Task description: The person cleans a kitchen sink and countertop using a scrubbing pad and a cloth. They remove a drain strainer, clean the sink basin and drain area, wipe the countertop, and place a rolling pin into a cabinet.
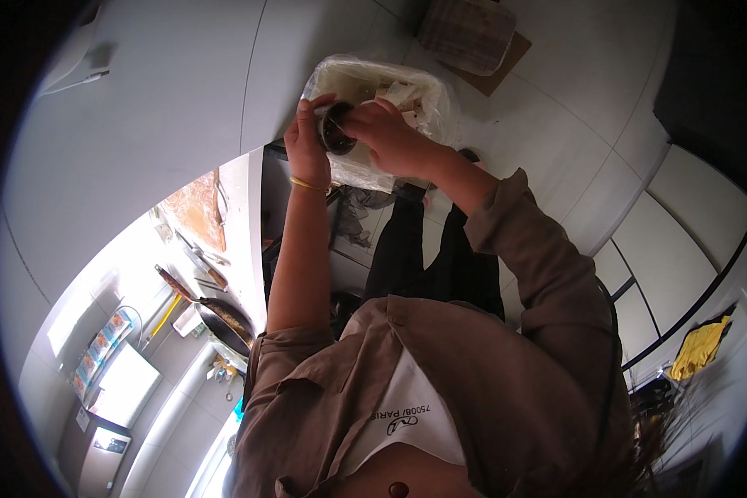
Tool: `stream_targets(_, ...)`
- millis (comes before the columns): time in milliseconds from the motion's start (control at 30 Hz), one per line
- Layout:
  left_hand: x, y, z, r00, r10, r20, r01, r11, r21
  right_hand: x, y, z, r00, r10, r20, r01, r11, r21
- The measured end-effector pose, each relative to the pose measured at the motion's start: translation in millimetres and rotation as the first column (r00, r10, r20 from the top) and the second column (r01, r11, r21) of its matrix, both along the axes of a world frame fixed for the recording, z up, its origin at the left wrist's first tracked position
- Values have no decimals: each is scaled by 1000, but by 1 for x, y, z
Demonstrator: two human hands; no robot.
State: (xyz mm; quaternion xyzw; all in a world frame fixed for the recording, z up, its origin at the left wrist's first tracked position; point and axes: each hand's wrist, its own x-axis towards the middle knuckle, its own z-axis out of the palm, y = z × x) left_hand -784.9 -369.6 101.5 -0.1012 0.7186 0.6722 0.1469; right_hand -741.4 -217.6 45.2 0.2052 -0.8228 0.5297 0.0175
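My left hand (306, 140) grips a small dark round bowl (337, 129) from its left side. The bowl is tilted, its opening turned towards my right hand (395, 134). The fingers of that hand are bent and reach to the bowl's opening; whether they pinch anything is too blurred to tell. Below both hands is a waste bin (439, 93) lined with a clear plastic bag. Pale scraps (404, 99), perhaps paper, lie inside it.
At the left, a counter bears a floury wooden board (193, 205), a knife (208, 271) and a frying pan (221, 320) with food in it. A stool with a plaid cover (470, 34) stands beyond the bin. White cabinets (666, 249) line the right. Grey cloth (355, 215) lies by my legs.
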Motion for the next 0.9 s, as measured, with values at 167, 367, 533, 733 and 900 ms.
stream_targets(167,-1,1,0,1000,1,-25,-1,1000,-4,-4,6,-3,996,86,23,-81,983,-162)
stream_targets(367,-4,-10,-4,995,-46,-92,29,983,-181,-7,30,2,980,140,142,-124,985,-116)
stream_targets(533,-6,-10,-5,986,-96,-137,59,964,-258,1,18,-5,994,-98,57,95,995,41)
stream_targets(733,5,14,4,974,108,-198,-147,970,-195,5,-14,-9,910,-75,407,246,889,-386)
stream_targets(900,10,19,6,928,14,-371,-136,943,-304,8,-19,-4,709,206,675,427,636,-643)
